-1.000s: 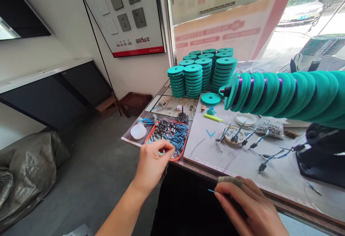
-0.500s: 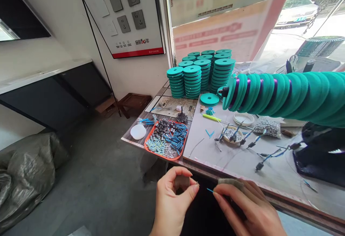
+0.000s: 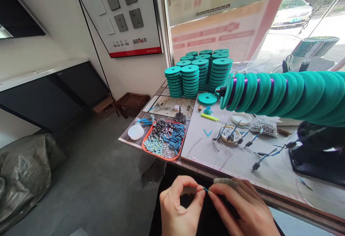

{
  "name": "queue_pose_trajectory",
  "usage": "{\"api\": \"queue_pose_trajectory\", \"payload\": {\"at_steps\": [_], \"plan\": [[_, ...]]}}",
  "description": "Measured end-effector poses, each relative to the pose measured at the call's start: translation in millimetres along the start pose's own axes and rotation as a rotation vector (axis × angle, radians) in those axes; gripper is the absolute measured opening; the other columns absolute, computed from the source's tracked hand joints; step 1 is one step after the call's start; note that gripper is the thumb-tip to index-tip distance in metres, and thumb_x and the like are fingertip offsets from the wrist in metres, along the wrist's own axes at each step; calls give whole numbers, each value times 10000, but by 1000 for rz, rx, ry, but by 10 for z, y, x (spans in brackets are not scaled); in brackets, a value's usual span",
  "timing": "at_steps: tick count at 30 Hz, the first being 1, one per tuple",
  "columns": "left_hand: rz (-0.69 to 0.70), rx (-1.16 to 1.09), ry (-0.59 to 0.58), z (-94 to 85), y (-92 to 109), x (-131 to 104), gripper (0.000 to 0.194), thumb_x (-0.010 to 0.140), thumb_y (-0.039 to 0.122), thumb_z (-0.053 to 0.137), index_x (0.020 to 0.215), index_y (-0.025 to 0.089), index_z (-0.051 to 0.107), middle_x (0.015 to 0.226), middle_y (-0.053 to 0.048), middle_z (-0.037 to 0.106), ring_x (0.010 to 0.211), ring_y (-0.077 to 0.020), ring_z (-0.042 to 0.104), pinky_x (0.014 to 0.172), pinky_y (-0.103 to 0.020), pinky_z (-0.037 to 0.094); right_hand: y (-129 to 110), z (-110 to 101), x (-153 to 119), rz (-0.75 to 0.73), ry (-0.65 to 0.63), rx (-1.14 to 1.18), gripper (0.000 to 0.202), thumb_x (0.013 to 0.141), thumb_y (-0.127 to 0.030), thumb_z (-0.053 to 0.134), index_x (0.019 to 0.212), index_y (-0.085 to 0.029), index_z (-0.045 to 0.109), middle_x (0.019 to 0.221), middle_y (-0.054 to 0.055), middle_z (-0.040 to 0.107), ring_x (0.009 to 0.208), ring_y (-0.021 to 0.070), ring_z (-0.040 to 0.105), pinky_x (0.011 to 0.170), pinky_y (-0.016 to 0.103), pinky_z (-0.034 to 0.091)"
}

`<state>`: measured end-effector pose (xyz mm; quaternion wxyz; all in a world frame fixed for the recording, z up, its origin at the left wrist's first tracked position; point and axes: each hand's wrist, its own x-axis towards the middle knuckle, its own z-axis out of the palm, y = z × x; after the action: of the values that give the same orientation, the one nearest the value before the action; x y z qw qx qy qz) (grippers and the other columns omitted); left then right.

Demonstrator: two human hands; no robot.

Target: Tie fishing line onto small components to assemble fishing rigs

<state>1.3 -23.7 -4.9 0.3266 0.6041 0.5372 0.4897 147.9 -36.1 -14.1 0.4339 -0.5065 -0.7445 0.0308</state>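
Observation:
My left hand (image 3: 180, 207) is low in front of the table edge, thumb and forefinger pinched on a tiny metal piece. My right hand (image 3: 242, 207) is beside it, fingertips pinched on a thin blue line end (image 3: 206, 189) that meets the left fingertips. A cloth wrap covers my right forefinger. Above the hands, the orange tray (image 3: 165, 140) holds blue springs and grey metal sleeves.
Stacks of teal foam spools (image 3: 198, 72) stand at the table's back. A long row of teal spools on a rod (image 3: 283, 94) juts from a black machine (image 3: 315, 153) at right. A small dish of beads (image 3: 229, 134), rigged lines and a white lid (image 3: 136, 132) lie on the table.
My left hand left the orange tray, came down to the table's front edge with a small piece, and now touches the blue line tip held in my right hand.

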Motion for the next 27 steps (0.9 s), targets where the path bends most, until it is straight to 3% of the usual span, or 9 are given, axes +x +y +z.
{"api": "queue_pose_trajectory", "payload": {"at_steps": [5, 9, 15, 20, 27], "plan": [[256, 95, 28, 65, -93, -35, 161, 711, 73, 635, 753, 227, 612, 647, 42, 692, 546, -108, 664, 555, -161, 533, -13, -26, 61, -47, 28, -9, 147, 868, -171, 472, 765, -218, 566, 625, -34, 653, 535, 119, 596, 544, 241, 437], [336, 97, 55, 107, -167, -43, 166, 734, 76, 612, 792, 232, 614, 666, 30, 684, 563, -117, 656, 552, -182, 535, 36, -25, 23, -34, -16, -4, 99, 858, -179, 513, 806, -222, 585, 670, -31, 671, 574, 116, 616, 571, 238, 462], [456, 141, 4, 101, -175, -24, 190, 773, 60, 562, 844, 234, 589, 675, 6, 675, 578, -135, 631, 545, -224, 519, 32, 88, -79, 102, 51, 62, 167, 900, -243, 467, 802, -232, 601, 698, -18, 668, 610, 132, 617, 608, 280, 443], [633, 214, -82, 58, -115, 43, 223, 773, 7, 521, 862, 210, 538, 662, -18, 676, 569, -137, 607, 564, -244, 521, 6, 94, -63, 161, -44, 73, 179, 889, -235, 453, 756, -232, 574, 690, -19, 652, 619, 137, 595, 614, 287, 433], [608, 203, -29, 76, -218, 18, 186, 796, 45, 520, 881, 208, 551, 832, -62, 701, 711, -156, 649, 644, -259, 521, 78, -59, 241, 130, -94, 19, 188, 871, -252, 471, 729, -226, 591, 638, -16, 629, 568, 130, 596, 525, 238, 452]]}}
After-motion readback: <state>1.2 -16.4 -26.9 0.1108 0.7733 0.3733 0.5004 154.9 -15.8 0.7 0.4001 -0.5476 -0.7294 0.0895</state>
